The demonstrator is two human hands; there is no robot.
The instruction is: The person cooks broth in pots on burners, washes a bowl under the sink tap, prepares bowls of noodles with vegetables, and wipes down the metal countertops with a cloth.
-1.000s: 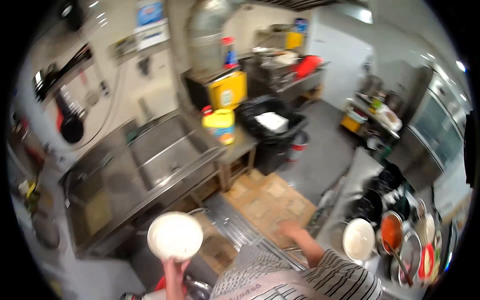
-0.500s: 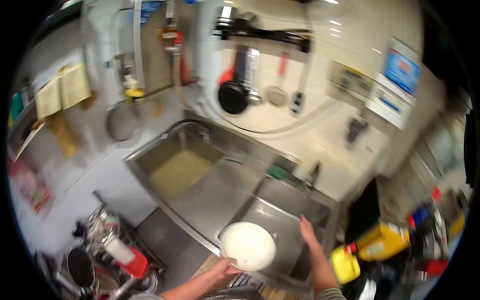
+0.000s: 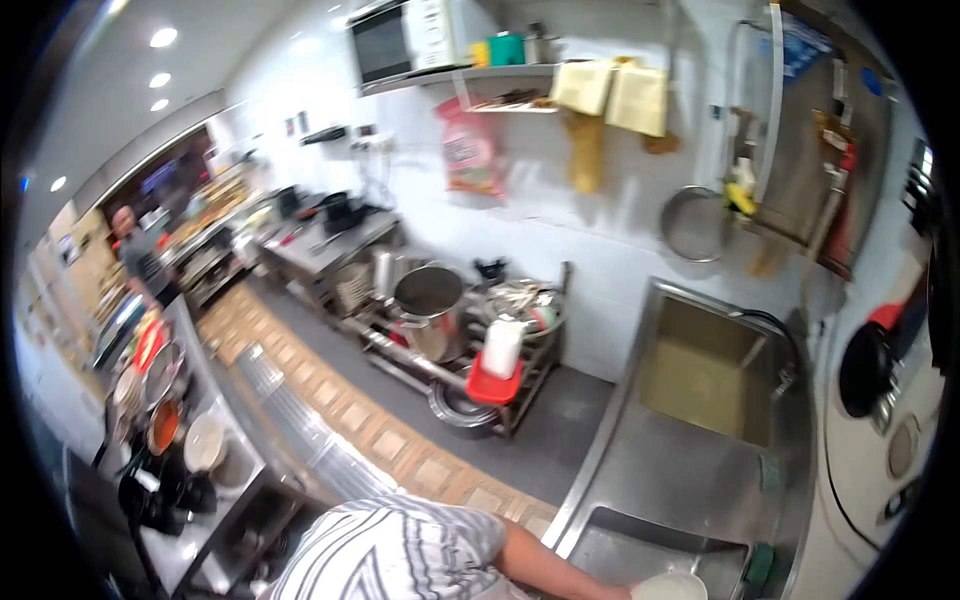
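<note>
At the bottom edge, my left arm in a striped sleeve reaches right over the sink, and my left hand (image 3: 614,592) is at the rim of a white round bowl (image 3: 670,588). Most of the hand and bowl is cut off by the frame, but the hand appears closed on the rim. Below them is the right-hand sink basin (image 3: 628,548). My right hand is out of view. Beside the basin lies a green scouring pad (image 3: 759,565).
A deep basin (image 3: 700,385) holds murky water. A low rack (image 3: 540,385) carries a large pot (image 3: 430,300) and a red container (image 3: 494,384). At left, a counter (image 3: 245,462) bears several bowls and pans. A person (image 3: 145,260) stands at the far left.
My view has swung left, bringing the kitchen and the other person into sight. The bowl and left hand now sit at the bottom edge; my right hand, open before, has left view.
</note>
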